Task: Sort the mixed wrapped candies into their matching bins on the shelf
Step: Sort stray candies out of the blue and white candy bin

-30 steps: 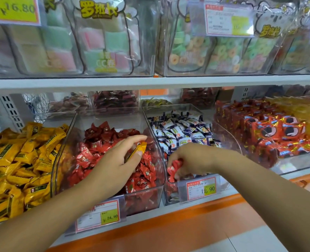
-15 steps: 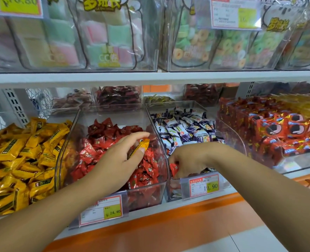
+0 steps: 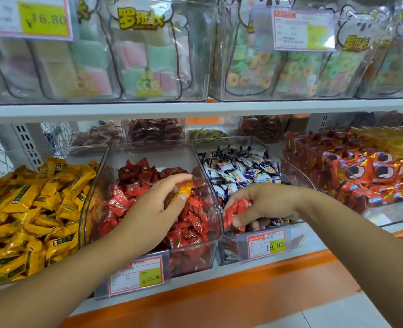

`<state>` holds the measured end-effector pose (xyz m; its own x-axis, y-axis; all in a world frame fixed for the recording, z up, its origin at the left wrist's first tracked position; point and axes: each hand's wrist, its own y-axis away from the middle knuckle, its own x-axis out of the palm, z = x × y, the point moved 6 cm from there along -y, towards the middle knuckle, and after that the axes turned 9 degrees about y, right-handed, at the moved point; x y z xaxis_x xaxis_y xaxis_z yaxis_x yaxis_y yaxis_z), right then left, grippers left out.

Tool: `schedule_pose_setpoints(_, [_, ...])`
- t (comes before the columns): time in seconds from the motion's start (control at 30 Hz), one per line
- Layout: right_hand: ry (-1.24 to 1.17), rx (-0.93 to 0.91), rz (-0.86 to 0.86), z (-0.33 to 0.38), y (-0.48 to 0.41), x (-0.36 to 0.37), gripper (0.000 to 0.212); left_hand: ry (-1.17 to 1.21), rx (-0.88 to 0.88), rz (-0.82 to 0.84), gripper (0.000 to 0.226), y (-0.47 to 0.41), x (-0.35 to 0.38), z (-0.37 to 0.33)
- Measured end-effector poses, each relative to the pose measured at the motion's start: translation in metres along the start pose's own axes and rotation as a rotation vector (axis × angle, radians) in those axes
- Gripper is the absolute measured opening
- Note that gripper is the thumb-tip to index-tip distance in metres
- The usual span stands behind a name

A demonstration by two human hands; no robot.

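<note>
The yellow candy (image 3: 181, 192) in the left hand (image 3: 153, 214) is golden with dark print, like the yellow bars (image 3: 30, 209), which carry dark green label panels. The red candies (image 3: 234, 211) in the right hand (image 3: 266, 204) match the red pile (image 3: 191, 223), bright red in front, darker maroon behind. The neighbouring wrappers (image 3: 238, 171) are navy and white with small yellow patches. The far packs (image 3: 361, 171) are orange-red foil with black-and-white round marks, possibly cartoon eyes. Price tags (image 3: 136, 275) are white, red-bordered, with a lime-yellow patch. The shelf strip (image 3: 219, 287) is orange. Above, the soft squares (image 3: 146, 65) are pastel pink, green and white.
</note>
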<state>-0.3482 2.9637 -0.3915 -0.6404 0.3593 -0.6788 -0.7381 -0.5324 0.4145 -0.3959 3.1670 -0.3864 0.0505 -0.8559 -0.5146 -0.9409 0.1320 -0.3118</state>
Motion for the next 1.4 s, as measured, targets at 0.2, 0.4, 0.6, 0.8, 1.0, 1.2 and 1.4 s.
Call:
schedule_pose_setpoints(0.2, [-0.384, -0.111, -0.167, 0.009, 0.012, -0.025, 0.024, -0.008, -0.003, -0.032, 0.035, 0.006, -0.016, -0.006])
schedule_pose_setpoints(0.4, [-0.270, -0.308, -0.639, 0.074, -0.014, -0.024, 0.018, -0.015, 0.025, -0.119, 0.036, 0.021, -0.050, -0.011])
schedule_pose_setpoints(0.6, [-0.043, -0.301, -0.770, 0.099, -0.042, -0.010, 0.036, -0.062, 0.086, -0.321, 0.037, 0.034, -0.096, -0.010])
schedule_pose_setpoints(0.8, [0.134, -0.307, -0.788, 0.099, -0.047, 0.003, 0.021, -0.357, 0.028, -0.531, 0.029, 0.041, -0.160, 0.028])
schedule_pose_setpoints(1.0, [0.050, -0.346, -0.744, 0.102, -0.045, 0.004, 0.017, -0.705, -0.276, -0.333, 0.046, 0.038, -0.199, 0.085])
schedule_pose_setpoints(1.2, [-0.117, -0.346, -0.686, 0.096, -0.019, -0.015, 0.023, -0.383, -0.117, -0.434, 0.042, 0.031, -0.188, 0.046])
schedule_pose_setpoints(1.4, [0.179, -0.106, -0.495, 0.054, 0.015, -0.038, 0.013, -0.331, 0.215, -0.167, 0.051, 0.018, -0.098, -0.015])
